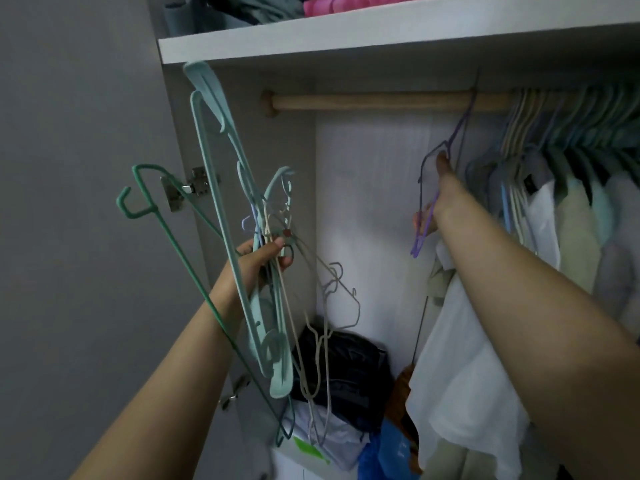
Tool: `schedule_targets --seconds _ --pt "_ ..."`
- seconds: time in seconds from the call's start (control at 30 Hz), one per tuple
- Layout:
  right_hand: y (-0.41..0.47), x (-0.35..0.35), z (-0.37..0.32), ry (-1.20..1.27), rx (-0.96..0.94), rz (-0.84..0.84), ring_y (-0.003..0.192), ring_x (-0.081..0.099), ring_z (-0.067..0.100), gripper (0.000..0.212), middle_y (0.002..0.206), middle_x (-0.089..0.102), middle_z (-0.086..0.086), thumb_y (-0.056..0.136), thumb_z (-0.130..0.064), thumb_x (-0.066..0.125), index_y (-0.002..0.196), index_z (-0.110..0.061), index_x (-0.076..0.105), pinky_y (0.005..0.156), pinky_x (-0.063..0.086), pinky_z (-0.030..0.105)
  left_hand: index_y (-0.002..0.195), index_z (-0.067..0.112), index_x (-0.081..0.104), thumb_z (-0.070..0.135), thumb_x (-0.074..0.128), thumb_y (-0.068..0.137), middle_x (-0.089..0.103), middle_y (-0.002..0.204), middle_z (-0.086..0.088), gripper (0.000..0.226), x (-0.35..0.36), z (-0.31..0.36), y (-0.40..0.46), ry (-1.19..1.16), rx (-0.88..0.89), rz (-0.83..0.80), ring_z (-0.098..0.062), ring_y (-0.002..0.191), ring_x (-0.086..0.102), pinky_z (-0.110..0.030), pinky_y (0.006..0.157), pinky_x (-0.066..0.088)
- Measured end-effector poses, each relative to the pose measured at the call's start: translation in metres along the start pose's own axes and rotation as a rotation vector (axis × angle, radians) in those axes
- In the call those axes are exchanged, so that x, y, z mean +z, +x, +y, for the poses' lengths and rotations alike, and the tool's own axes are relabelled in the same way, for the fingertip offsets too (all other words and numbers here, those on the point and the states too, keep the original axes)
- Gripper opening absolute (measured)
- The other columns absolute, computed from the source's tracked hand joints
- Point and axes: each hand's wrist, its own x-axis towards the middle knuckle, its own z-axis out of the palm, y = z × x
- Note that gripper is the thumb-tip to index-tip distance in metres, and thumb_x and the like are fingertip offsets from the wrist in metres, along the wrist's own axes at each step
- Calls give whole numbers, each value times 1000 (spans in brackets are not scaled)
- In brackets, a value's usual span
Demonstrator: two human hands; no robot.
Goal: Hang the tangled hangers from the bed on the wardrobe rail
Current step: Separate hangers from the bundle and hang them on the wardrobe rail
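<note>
My left hand (260,263) grips a tangled bunch of hangers (242,237): pale teal plastic ones, a dark green wire one sticking out to the left, and grey and beige wire ones dangling below. My right hand (439,199) is raised inside the wardrobe and holds a purple hanger (424,188), whose hook reaches up to the wooden rail (363,101). The rail runs across under the white shelf, bare on its left half.
Many hangers with light shirts (571,216) crowd the rail's right end. A white garment (460,358) hangs under my right arm. On the wardrobe floor lie a black bag (349,362), blue plastic and folded clothes. Folded fabrics sit on the top shelf (346,32). The door hinge (190,188) is at left.
</note>
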Motion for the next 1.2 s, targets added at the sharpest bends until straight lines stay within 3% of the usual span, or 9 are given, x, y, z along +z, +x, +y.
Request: schedule_targets --seconds 0.13,0.3,0.4,0.47,0.57,0.67,0.93,1.07,1.2 --pt "4 -18 13 81 -162 14 84 61 24 57 99 66 10 71 -67 63 105 -20 59 80 49 37 91 8 69 8 55 94 67 85 -5 15 -4 -5 -3 -60 15 -40 -11 57 63 -23 57 54" --pt "-1 -25 51 -561 -558 432 133 40 33 103 145 41 17 60 -57 70 142 -4 36 110 34 46 112 2 60 18 51 97 60 92 -4 24 -13 -15 1 -129 -28 -37 -8 57 59 -22 57 52" --pt "-60 -15 105 -994 -1157 591 143 18 37 77 154 23 19 83 -36 57 147 -5 27 117 10 47 107 8 69 26 55 91 63 81 0 28 -16 -21 0 -155 -70 -35 -8 58 59 -22 56 52" --pt "-83 -6 138 -1013 -1451 441 129 39 37 51 138 45 17 85 -28 54 132 -7 48 111 31 49 98 14 73 29 57 86 63 86 0 25 -16 -26 -3 -168 -93 -39 -7 58 59 -22 55 52" --pt "-95 6 164 -1040 -1014 -157 101 60 21 28 112 63 1 91 -33 55 113 -17 62 86 51 40 104 13 70 29 59 86 63 92 0 27 -13 -32 -8 -177 -116 -60 -7 59 60 -22 55 52" --pt "-108 28 181 -948 -500 -566 106 60 12 47 121 62 -4 90 -50 55 128 -22 54 95 49 33 108 9 67 25 56 89 68 83 1 26 -1 -38 -19 -189 -139 -95 -8 66 64 -23 60 55" --pt "-115 44 212 -836 -581 -534 58 53 0 18 64 55 -8 91 -28 61 74 -25 55 57 42 26 106 4 70 35 78 74 71 87 -15 45 3 -55 -33 48 -113 -1 -30 79 68 -38 73 55" --pt "-106 42 225 -719 -557 -461 78 68 18 19 84 72 -3 95 -34 51 95 -22 66 80 55 43 110 7 70 30 77 77 71 96 -20 40 -4 -58 -35 59 -126 17 -35 85 69 -42 73 56" --pt "-92 32 214 -577 -559 -359 63 65 14 23 73 70 -2 99 -27 47 94 -15 66 74 57 40 104 11 71 17 69 86 63 69 4 19 -17 -57 -33 61 -69 93 -13 62 61 -24 60 49"
